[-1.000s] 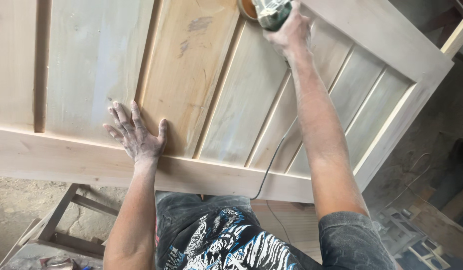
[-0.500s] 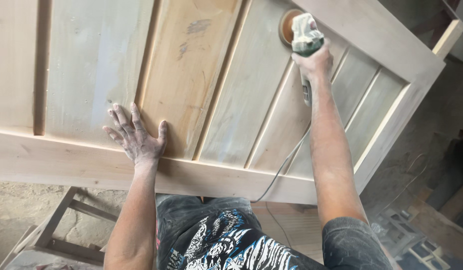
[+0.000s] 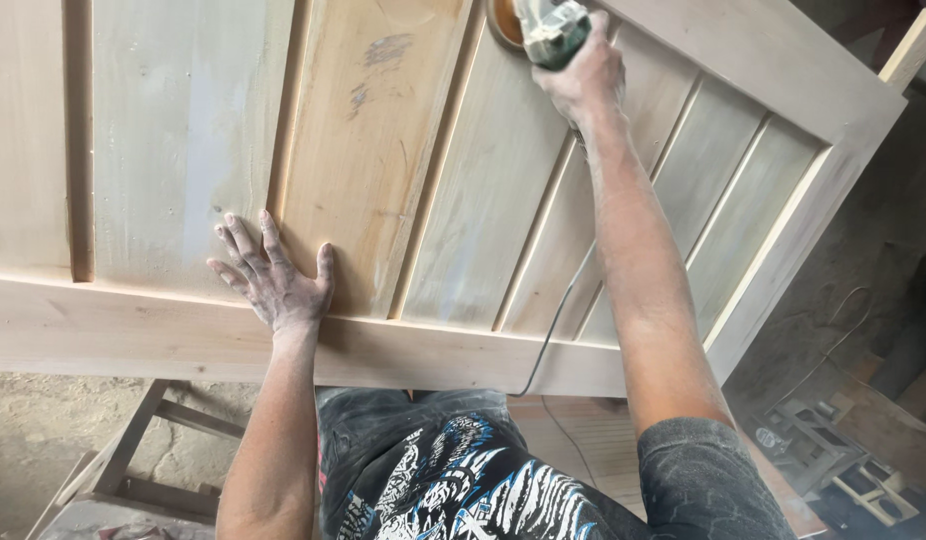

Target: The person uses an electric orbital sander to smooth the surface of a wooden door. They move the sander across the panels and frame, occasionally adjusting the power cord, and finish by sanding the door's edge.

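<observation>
A large pale wooden door (image 3: 183, 130) with long recessed panels lies flat in front of me. My left hand (image 3: 274, 279), dusty, rests flat with fingers spread on a panel just above the door's near rail. At the top of the view my right hand (image 3: 583, 72) grips a green and grey power sander (image 3: 549, 30), arm stretched out. Its round orange pad (image 3: 503, 20) sits on a panel near the far end. The sander's black cord (image 3: 558, 320) runs back along my right arm and drops over the near rail.
A wooden trestle frame (image 3: 133, 440) stands under the door at lower left on a dusty concrete floor. At lower right are wooden offcuts and a carved wooden piece (image 3: 833, 450). The door's right edge (image 3: 783, 280) ends near them.
My right hand pulled the sander toward me and to the right, then pushed it back out to the far end of the panel. My left hand stayed put.
</observation>
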